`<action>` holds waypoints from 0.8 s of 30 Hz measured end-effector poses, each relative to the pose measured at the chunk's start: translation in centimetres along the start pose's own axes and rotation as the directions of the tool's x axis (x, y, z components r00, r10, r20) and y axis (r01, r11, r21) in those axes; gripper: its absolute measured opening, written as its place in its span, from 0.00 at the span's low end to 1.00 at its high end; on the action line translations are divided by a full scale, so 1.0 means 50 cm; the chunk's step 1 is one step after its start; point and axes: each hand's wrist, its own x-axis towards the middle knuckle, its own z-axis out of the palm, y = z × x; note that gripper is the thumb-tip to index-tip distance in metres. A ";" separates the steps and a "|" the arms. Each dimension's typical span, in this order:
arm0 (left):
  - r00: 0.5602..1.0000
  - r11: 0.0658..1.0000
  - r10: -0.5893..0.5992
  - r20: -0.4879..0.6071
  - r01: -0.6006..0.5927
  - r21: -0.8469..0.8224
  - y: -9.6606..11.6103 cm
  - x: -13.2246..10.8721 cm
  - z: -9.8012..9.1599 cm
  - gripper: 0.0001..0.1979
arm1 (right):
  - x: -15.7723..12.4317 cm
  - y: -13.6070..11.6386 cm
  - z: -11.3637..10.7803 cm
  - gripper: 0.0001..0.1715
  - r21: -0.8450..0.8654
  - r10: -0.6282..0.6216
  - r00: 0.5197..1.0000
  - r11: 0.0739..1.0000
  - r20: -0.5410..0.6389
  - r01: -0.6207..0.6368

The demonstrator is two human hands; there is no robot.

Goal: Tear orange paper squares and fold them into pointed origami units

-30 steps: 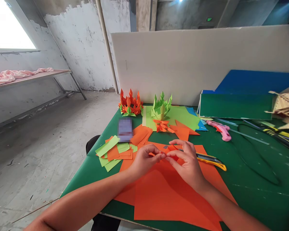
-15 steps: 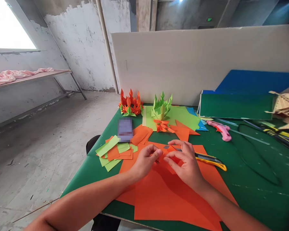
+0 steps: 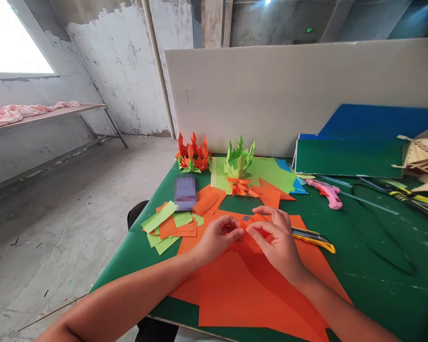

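Note:
My left hand (image 3: 216,240) and my right hand (image 3: 276,242) meet over large orange paper sheets (image 3: 249,285) on the green table (image 3: 371,266). Both pinch a small folded orange paper piece (image 3: 248,227) between fingertips and thumbs, fingers curled. A yellow utility knife (image 3: 312,237) lies just right of my right hand, its blade end partly hidden behind the fingers.
An orange origami crown (image 3: 193,154), a green origami crown (image 3: 238,159) and a small orange folded flower (image 3: 239,186) stand further back. Cut green and orange strips (image 3: 169,225) lie left. A pink glue gun (image 3: 327,192), green and blue boards (image 3: 349,156) and a white partition (image 3: 288,90) are beyond.
My fingertips parted slightly half a second ago and have closed together again on the small orange piece. Both hands stay in the same place.

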 end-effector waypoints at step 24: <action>0.979 0.983 0.153 -0.137 -0.137 0.119 0.005 0.005 -0.004 0.17 | 0.004 0.014 0.007 0.09 0.172 0.155 0.953 0.964 0.261 -0.204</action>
